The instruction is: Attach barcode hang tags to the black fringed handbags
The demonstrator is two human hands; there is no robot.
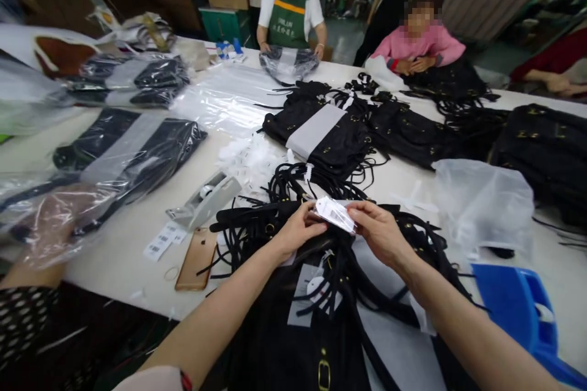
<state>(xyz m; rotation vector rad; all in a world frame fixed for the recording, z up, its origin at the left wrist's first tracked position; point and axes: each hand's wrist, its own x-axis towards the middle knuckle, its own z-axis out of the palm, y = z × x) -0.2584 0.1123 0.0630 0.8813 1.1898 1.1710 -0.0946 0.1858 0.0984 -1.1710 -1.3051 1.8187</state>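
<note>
A small stack of white hang tags (335, 214) is held up between my two hands. My left hand (300, 229) pinches its left end, and my right hand (378, 232) grips the right end with thumb and fingers. Below them lies a black bag (293, 330) with a brass buckle, thin dangling straps and grey paper sheets on it. Another white tag (323, 293) hangs among its straps. More black straps and bag parts (284, 183) are heaped just beyond my hands.
Left of the bag lie a gold phone (196, 259), barcode labels (164, 240), a tape dispenser (208, 198) and white plastic fasteners (252, 159). A co-worker's hand (59, 214) touches plastic-wrapped bags (132, 146). Black bags (316, 128) and a blue holder (513, 305) occupy the table; people stand behind it.
</note>
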